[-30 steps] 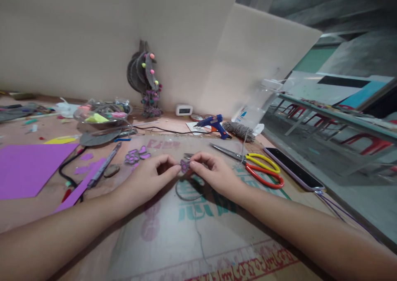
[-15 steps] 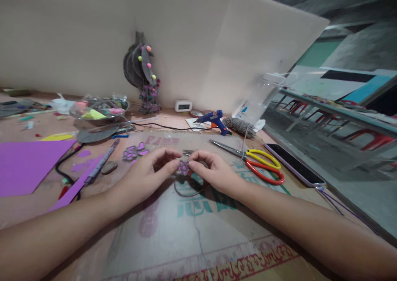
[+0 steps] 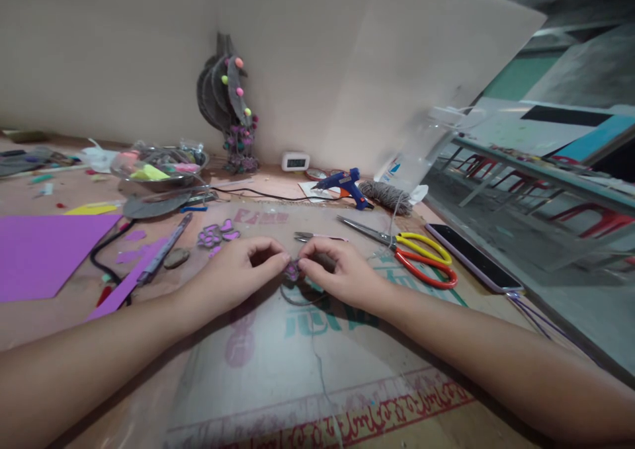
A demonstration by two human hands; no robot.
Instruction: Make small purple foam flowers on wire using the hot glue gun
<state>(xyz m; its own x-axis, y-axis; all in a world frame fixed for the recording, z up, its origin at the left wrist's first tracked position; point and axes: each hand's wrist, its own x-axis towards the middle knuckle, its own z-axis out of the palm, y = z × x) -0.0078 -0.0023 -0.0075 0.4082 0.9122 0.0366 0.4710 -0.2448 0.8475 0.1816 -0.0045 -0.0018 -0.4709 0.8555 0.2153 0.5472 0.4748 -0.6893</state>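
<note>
Between my fingertips is a small purple flower-shaped piece edged in grey cord (image 3: 292, 272). My left hand (image 3: 253, 264) pinches its left side with thumb and forefinger. My right hand (image 3: 335, 267) pinches its right side the same way. A loop of grey cord (image 3: 297, 301) hangs below the piece. Just behind my hands lie small snips (image 3: 305, 237), partly covered by the right hand. Similar purple pieces with grey outlines (image 3: 211, 236) lie beyond my left hand. Scissors with yellow and red handles (image 3: 419, 257) rest to the right of my right hand.
A purple sheet (image 3: 49, 257), a pen (image 3: 163, 250) and a stone-like bit (image 3: 176, 258) lie left. At the back are a bowl of scraps (image 3: 161, 181), a white clock (image 3: 295, 161), a blue glue gun (image 3: 347, 186) and grey yarn (image 3: 384, 196). A phone (image 3: 471, 257) lies by the right edge.
My fingertips have drawn closer together over the purple piece, which shows less now. The snips show more behind my right hand. The whole view has shifted slightly.
</note>
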